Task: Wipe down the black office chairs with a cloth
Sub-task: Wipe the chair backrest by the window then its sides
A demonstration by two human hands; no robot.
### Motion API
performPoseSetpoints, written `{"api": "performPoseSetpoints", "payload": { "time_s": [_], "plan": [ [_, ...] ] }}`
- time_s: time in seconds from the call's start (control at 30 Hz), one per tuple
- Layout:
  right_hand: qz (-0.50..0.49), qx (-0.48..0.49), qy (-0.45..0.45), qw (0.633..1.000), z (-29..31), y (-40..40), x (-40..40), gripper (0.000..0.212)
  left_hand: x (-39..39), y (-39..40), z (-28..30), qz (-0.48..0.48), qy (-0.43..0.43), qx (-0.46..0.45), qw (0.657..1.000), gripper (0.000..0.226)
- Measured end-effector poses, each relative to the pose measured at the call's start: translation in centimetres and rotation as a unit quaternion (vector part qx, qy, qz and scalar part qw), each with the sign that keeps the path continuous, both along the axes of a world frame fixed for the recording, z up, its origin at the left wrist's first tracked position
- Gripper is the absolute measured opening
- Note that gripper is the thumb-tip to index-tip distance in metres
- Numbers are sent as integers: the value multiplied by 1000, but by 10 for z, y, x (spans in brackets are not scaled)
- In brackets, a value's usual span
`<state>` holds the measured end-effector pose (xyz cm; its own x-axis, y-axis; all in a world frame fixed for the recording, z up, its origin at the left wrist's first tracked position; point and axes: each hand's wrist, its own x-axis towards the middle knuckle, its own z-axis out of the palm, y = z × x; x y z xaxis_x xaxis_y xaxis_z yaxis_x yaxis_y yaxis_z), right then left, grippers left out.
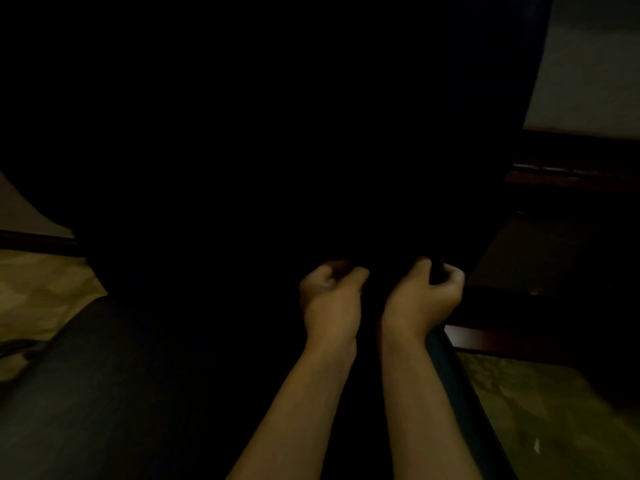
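Observation:
A black office chair (145, 393) fills most of the head view. Its seat lies at the lower left, and its back rises as a black mass through the middle. My left hand (329, 299) and my right hand (422, 296) sit side by side low in the middle, against the chair, both with fingers curled. A dark piece of material (437, 271), apparently the cloth, shows between the right hand's thumb and fingers. A similar dark bit sits in the left hand's grip. The light is too dim to show the cloth's outline.
Dark wooden furniture (561, 174) stands close on the right, with a lower ledge (485, 337) beside my right wrist. Patterned carpet (526, 396) shows at the lower right and also at the left (41, 289). A pale wall (588, 64) is at the upper right.

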<state>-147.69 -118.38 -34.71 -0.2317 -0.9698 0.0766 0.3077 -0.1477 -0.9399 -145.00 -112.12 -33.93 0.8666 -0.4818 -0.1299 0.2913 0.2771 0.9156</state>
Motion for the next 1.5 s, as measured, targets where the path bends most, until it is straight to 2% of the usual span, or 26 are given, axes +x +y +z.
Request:
{"api": "performPoseSetpoints", "payload": {
  "time_s": [0.07,0.27,0.37,0.5,0.7,0.87,1.0,1.1,1.2,1.27,1.37,1.43,1.5],
  "plan": [
    [13,11,-2,1000,1,-5,-6,5,-6,-4,0,-3,-10,14,1000,14],
    [37,11,25,999,-3,8,11,6,10,0,-2,75,2,-14,997,7],
    [93,-4,48,995,-8,18,17,3,22,9,0,116,22,-21,993,5],
    [164,3,63,984,-8,35,30,13,42,35,6,147,41,-29,988,9],
    [266,-12,85,960,-5,76,66,8,84,97,12,179,10,-42,983,10],
    [271,-23,97,957,1,112,96,5,104,122,7,194,35,-67,978,17],
    [254,-13,88,963,3,97,78,7,93,111,12,149,31,-55,987,13],
    [217,-46,88,971,17,85,64,7,84,102,24,130,-21,-44,990,7],
    [197,-133,82,968,43,83,56,9,81,95,45,175,-139,4,975,2],
    [171,-198,87,961,65,77,57,9,81,90,65,209,-222,25,952,7],
    [117,-272,140,945,91,72,61,15,80,79,88,256,-326,86,906,26],
    [80,-307,167,934,94,74,63,25,81,73,90,296,-368,138,871,36],
    [52,-346,196,916,85,74,67,23,82,68,82,315,-392,144,852,30]
  ]
}}
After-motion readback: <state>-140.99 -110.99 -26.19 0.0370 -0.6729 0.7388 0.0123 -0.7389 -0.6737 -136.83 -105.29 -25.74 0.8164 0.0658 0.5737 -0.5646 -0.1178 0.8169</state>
